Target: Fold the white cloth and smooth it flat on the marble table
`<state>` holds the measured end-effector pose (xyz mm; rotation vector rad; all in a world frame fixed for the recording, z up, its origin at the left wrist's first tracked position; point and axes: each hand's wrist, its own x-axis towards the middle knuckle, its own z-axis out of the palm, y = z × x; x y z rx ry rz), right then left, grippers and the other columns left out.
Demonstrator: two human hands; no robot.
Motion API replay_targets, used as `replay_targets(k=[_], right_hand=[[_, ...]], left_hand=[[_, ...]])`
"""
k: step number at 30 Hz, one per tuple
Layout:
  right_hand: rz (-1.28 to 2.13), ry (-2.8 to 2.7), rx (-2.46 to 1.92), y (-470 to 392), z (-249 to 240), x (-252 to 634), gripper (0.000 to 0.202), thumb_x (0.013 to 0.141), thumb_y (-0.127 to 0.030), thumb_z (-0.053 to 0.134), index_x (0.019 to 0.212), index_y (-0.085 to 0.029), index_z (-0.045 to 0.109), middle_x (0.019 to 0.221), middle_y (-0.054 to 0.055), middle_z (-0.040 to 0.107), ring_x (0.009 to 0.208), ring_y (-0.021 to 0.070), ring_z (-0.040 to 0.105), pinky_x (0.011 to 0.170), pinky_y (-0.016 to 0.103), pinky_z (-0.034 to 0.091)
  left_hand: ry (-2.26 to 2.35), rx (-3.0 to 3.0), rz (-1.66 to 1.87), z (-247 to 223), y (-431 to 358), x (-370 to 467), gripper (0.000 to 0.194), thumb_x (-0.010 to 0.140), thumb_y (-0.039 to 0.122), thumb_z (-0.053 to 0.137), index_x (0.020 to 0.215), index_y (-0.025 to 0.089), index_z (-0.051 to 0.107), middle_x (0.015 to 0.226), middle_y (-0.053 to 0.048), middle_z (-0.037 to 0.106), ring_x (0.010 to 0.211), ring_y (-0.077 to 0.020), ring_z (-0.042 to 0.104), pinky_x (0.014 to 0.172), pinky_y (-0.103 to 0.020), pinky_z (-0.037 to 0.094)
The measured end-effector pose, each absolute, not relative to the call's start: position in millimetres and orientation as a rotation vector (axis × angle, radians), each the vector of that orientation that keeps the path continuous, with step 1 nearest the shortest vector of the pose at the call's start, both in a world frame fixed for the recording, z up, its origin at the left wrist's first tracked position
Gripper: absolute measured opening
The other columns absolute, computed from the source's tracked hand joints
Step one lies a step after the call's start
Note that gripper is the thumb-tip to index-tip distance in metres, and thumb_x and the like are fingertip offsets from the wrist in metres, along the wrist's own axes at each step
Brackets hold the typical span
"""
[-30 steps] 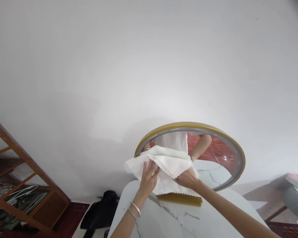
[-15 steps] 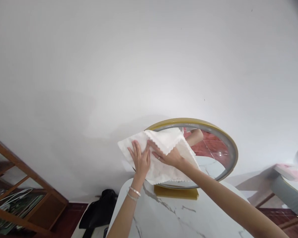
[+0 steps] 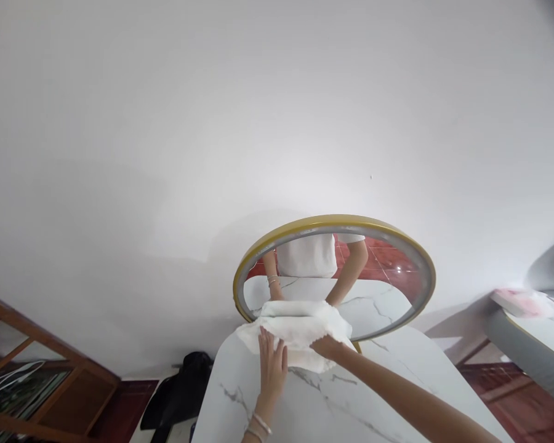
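Observation:
A round mirror (image 3: 335,223) with a gold rim stands on a white marbled table (image 3: 351,400) against the wall. Bunched at the mirror's lower edge is a white cloth (image 3: 295,332). My left hand (image 3: 272,363) lies on the front of the cloth, its fingers stretched upward. On the right side, my right hand (image 3: 330,347) is closed on the cloth, with its fingertips hidden in the folds. The glass reflects both arms and a white top.
A wooden shelf unit (image 3: 50,357) with cluttered contents is at the lower left. A black item (image 3: 178,387) lies beside the table. At the right, a pink and white packet (image 3: 526,301) sits on another surface (image 3: 535,344).
Both hands and the cloth have moved down from the glass to the mirror's lower edge. The cloth is more bunched, and more of the glass shows. The view has shifted slightly.

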<state>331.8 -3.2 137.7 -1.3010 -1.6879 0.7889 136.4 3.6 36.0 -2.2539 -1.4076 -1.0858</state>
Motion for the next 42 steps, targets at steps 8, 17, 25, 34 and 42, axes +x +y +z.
replay_targets(k=[8, 17, 25, 34, 42], right_hand=[[0.184, -2.065, -1.31, 11, 239, 353, 0.038, 0.082, -0.013, 0.041, 0.107, -0.019, 0.068, 0.1, 0.009, 0.071, 0.1, 0.025, 0.063, 0.092, 0.041, 0.048], [-0.849, -1.97, -1.282, 16, 343, 368, 0.049, 0.094, -0.038, 0.043, 0.141, -0.023, 0.042, 0.116, 0.01, 0.066, 0.099, 0.0246, 0.061, 0.099, 0.047, 0.039], [-0.179, -2.33, -1.364, 18, 196, 355, 0.041, 0.084, -0.01, 0.042, 0.113, -0.023, 0.068, 0.114, 0.01, 0.067, 0.109, 0.0289, 0.061, 0.093, 0.044, 0.05], [-0.644, -2.612, -1.694, -16, 115, 370, 0.038, 0.081, -0.013, 0.041, 0.093, -0.032, 0.072, 0.068, -0.001, 0.067, 0.063, 0.0144, 0.066, 0.052, 0.025, 0.053], [-1.112, -2.214, -1.364, 7, 224, 388, 0.029, 0.08, -0.017, 0.047, 0.098, -0.021, 0.07, 0.102, 0.01, 0.07, 0.095, 0.0249, 0.063, 0.085, 0.036, 0.051]], left_hand=[[-1.021, -2.229, -1.112, 194, 42, 177, 0.031, 0.093, 0.014, 0.038, 0.119, 0.01, 0.055, 0.133, -0.018, 0.054, 0.142, -0.032, 0.02, 0.112, -0.065, 0.018], [-0.927, -2.11, -1.306, 319, 53, 201, 0.053, 0.097, 0.024, 0.034, 0.146, 0.009, 0.022, 0.153, -0.018, 0.024, 0.144, -0.0287, 0.005, 0.116, -0.06, 0.004], [-1.234, -2.321, -1.222, 133, 11, 181, 0.048, 0.095, 0.02, 0.033, 0.143, 0.019, 0.031, 0.145, -0.013, 0.042, 0.142, -0.0283, 0.023, 0.114, -0.061, 0.024], [-1.387, -2.338, -1.024, 10, -26, 183, 0.051, 0.095, 0.019, 0.038, 0.145, 0.019, 0.027, 0.126, -0.016, 0.06, 0.128, -0.0294, 0.048, 0.091, -0.051, 0.055], [-1.12, -2.254, -1.208, 184, 22, 216, 0.041, 0.092, 0.015, 0.04, 0.133, 0.012, 0.042, 0.138, -0.019, 0.049, 0.141, -0.0319, 0.023, 0.113, -0.065, 0.019]])
